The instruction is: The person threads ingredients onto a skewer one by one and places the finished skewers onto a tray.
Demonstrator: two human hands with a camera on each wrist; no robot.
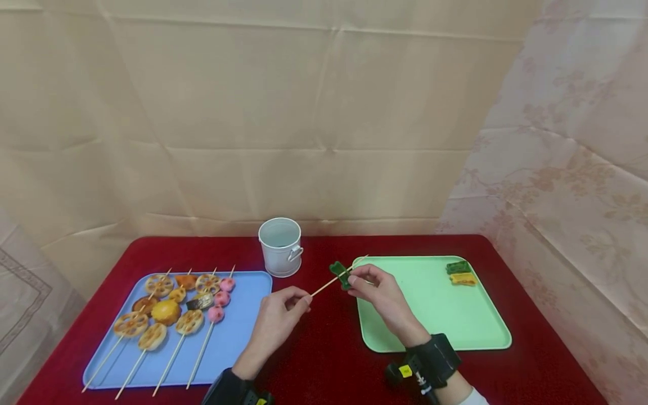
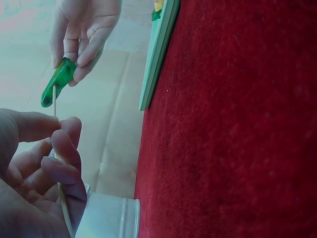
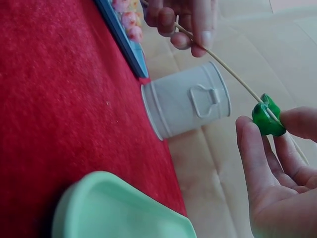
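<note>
Between thumb and fingers, my left hand pinches a thin wooden skewer that slants up to the right. On the skewer's far part is a glossy green pepper piece, which my right hand grips with thumb and fingertips. In the right wrist view the skewer runs through the folded pepper piece, and its end shows beyond. The left wrist view has the skewer's lower end passing along my left palm. Both hands are raised over the red table, left of the green tray.
On the left, a blue tray bears several loaded skewers with lotus slices and pink balls. A white metal bucket stands at the back middle. In the green tray's far right corner lie another green piece and a yellow piece.
</note>
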